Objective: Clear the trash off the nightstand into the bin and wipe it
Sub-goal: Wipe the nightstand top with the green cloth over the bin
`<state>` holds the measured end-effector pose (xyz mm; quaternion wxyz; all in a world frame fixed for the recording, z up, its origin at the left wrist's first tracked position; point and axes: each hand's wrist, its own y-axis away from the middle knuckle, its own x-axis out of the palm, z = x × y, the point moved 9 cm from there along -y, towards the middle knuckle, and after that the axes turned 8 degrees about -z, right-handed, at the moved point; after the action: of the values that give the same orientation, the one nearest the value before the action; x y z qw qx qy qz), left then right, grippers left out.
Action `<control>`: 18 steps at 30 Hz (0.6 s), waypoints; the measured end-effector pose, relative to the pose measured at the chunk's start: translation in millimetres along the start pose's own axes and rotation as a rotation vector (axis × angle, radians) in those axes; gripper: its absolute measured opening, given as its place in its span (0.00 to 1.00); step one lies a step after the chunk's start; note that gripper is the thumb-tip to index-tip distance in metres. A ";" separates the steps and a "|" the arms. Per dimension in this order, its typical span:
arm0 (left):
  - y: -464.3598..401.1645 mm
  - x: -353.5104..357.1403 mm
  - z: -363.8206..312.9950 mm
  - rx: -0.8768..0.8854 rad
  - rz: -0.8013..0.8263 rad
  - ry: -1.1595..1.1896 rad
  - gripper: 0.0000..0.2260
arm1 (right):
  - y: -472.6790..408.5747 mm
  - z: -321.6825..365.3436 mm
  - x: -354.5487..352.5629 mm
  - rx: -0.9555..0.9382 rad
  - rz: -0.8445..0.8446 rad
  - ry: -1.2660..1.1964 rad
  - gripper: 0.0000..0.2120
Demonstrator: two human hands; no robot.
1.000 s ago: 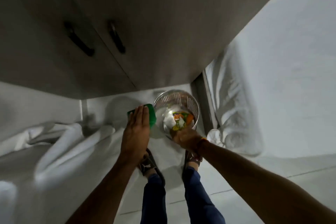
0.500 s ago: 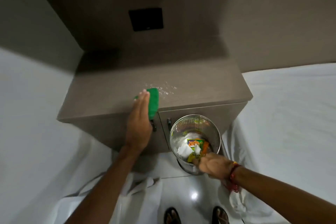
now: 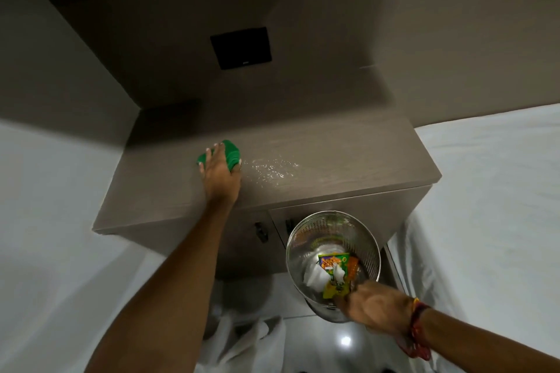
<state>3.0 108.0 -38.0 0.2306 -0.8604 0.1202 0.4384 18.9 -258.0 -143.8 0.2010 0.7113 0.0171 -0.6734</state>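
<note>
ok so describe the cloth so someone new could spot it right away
Find the brown wood-grain nightstand between the two white beds. On its top, left of a glistening wet patch, the left hand presses down on a green cloth. It is the only bright green thing on that surface.

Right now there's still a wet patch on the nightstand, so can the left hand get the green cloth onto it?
Probably yes: the left hand presses the green cloth beside the wet patch, nothing lying between.
</note>
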 end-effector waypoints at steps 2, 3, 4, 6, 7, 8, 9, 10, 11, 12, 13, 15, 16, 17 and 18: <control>3.6 7.4 -14.8 0.040 0.018 0.033 0.27 | 2.6 -1.7 4.2 0.004 0.005 0.001 0.24; 8.2 10.8 -24.4 0.063 0.031 0.063 0.26 | 4.5 -2.5 6.1 -0.004 0.005 -0.007 0.27; 13.8 14.3 -34.5 0.084 0.047 0.092 0.26 | 5.7 -3.4 7.5 -0.012 -0.001 -0.006 0.29; 28.3 19.5 -54.2 0.123 0.072 0.120 0.26 | 4.6 -6.4 8.1 -0.020 -0.024 0.053 0.31; 35.8 21.3 -63.2 0.137 0.081 0.121 0.27 | 3.1 -6.8 9.8 -0.033 -0.011 0.041 0.29; 43.6 23.4 -72.2 0.151 0.094 0.123 0.27 | 1.8 -6.6 11.0 -0.052 0.010 0.017 0.26; 51.9 25.9 -81.5 0.168 0.112 0.135 0.27 | 0.8 -6.4 11.0 -0.070 0.017 0.002 0.24; 61.3 29.1 -91.0 0.189 0.138 0.158 0.27 | 0.3 -6.3 9.0 -0.088 0.000 0.001 0.23; 71.6 33.2 -101.1 0.211 0.166 0.192 0.27 | 1.2 -6.5 8.4 -0.096 -0.005 0.004 0.23; 83.0 37.4 -110.9 0.233 0.198 0.224 0.27 | 1.9 -6.4 8.9 -0.099 0.000 0.009 0.24; 95.4 41.3 -121.0 0.255 0.228 0.251 0.27 | 2.9 -6.5 11.5 -0.107 0.021 0.023 0.24; 119.7 46.1 -138.7 0.313 0.279 0.301 0.28 | 2.2 -7.2 12.8 -0.122 0.036 0.041 0.22; 129.9 46.5 -145.3 0.350 0.298 0.325 0.29 | 2.5 -8.0 11.6 -0.118 0.039 0.035 0.21; 136.5 45.2 -149.3 0.393 0.308 0.342 0.30 | 2.9 -9.0 11.1 -0.117 0.045 0.033 0.21; 141.5 43.6 -151.6 0.437 0.316 0.350 0.31 | 4.9 -9.2 10.1 -0.122 0.036 0.033 0.20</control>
<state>76.6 -90.7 -37.2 0.3148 -0.8234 0.3816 0.2780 30.0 -262.2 -152.2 0.2557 0.7089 0.0483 -0.6555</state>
